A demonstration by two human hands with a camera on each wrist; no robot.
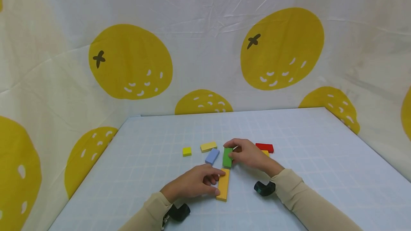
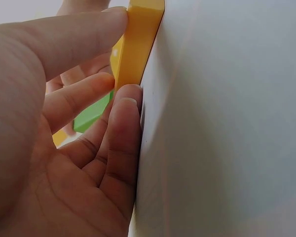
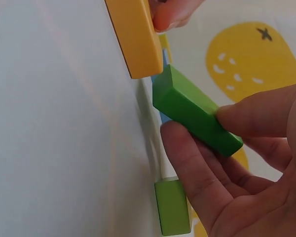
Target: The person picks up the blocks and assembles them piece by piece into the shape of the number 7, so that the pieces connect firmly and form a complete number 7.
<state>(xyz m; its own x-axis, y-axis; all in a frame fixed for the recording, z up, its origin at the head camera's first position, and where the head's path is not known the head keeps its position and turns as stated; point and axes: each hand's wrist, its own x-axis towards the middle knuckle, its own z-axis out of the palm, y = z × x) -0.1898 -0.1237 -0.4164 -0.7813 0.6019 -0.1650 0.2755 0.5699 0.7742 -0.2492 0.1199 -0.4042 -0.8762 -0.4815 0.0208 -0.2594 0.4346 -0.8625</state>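
An orange block lies lengthwise on the table, its long side against the surface. My left hand holds it from the left, thumb near the close end and a finger near the far end; the left wrist view shows the thumb against the orange block. Just beyond its far end, my right hand pinches a green block between thumb and fingers. In the right wrist view the green block is tilted and raised off the table, its end close to the orange block.
Beyond the hands lie a blue block, a pale yellow block and a small yellow block. A red block and a partly hidden yellow one are past my right hand. A light green block shows below the right fingers.
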